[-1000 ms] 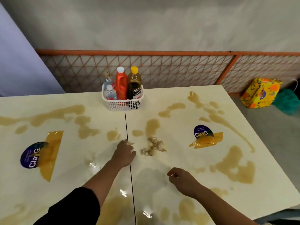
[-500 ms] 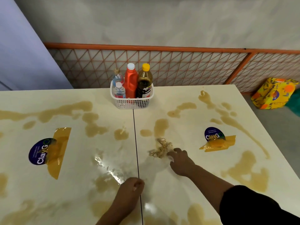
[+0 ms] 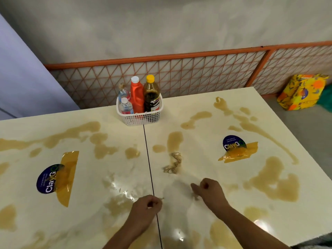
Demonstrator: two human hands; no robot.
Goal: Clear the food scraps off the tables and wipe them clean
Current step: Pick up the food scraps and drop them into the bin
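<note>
Left hand (image 3: 146, 205) sat fisted on the seam (image 3: 149, 159) nr the front edge, prob. guarding gathered bits; contents hidden; right hand (image 3: 209, 190), fingers curled w/ nothing seen held, seemingly raking crumbs (image 3: 195, 197) frontward; food scraps (image 3: 173, 163) lay mid right table (image 3: 206, 159), beside the seam.

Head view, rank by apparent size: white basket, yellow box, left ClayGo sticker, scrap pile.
1. white basket and yellow box: look alike, and the box is farther away, so unranked.
2. left ClayGo sticker.
3. scrap pile.
</note>
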